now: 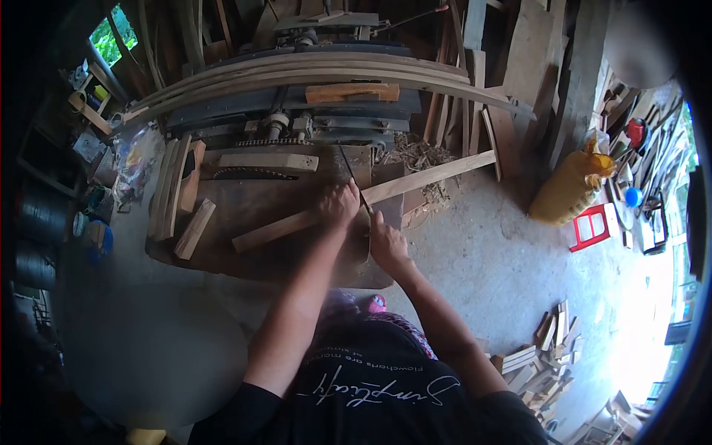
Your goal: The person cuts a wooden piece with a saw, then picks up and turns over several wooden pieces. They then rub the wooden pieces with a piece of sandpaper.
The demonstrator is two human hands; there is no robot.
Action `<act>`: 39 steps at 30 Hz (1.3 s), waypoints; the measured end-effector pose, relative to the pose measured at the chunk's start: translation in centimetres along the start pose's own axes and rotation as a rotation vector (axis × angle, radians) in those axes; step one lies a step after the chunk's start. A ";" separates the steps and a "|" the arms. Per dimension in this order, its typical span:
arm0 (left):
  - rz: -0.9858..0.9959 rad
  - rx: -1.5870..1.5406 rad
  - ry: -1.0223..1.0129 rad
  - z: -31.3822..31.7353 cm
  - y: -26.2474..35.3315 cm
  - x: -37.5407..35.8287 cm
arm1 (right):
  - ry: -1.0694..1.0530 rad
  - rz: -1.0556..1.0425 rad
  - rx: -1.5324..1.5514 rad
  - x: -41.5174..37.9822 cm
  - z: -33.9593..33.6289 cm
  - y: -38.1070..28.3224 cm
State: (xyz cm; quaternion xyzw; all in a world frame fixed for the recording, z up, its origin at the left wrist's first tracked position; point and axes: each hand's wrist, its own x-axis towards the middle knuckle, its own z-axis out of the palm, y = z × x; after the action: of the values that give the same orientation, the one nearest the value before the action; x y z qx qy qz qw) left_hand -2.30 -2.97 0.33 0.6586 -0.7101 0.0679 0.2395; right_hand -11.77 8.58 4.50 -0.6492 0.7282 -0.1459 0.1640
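Observation:
A long wooden board (434,174) lies slantwise across the dark worktable (222,263), its right end reaching past the table edge. My left hand (340,204) is closed over the board near its middle, pressing on it. Just to the right, my right hand (387,239) is wrapped round the near end of a thin, dark, long tool (347,165). The tool crosses the board beside my left fingers and points away from me. Whether it is a saw or a file I cannot tell.
Wood blocks (195,228) and upright-edged strips (169,189) lie on the table's left. Behind are a machine (276,126), long planks (297,72) and shavings (424,159). On the floor at right are a yellow sack (567,189), a red stool (591,228) and offcuts (552,348).

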 end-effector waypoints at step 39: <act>-0.062 -0.118 -0.143 -1.0 0.3 -0.1 | -0.009 -0.049 -0.107 -3.9 0.0 1.2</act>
State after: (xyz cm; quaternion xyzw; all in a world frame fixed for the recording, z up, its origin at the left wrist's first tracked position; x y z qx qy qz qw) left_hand -2.30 -2.48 1.24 0.6682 -0.7075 -0.0286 0.2285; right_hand -12.42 12.61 4.16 -0.6752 0.7183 -0.1080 0.1289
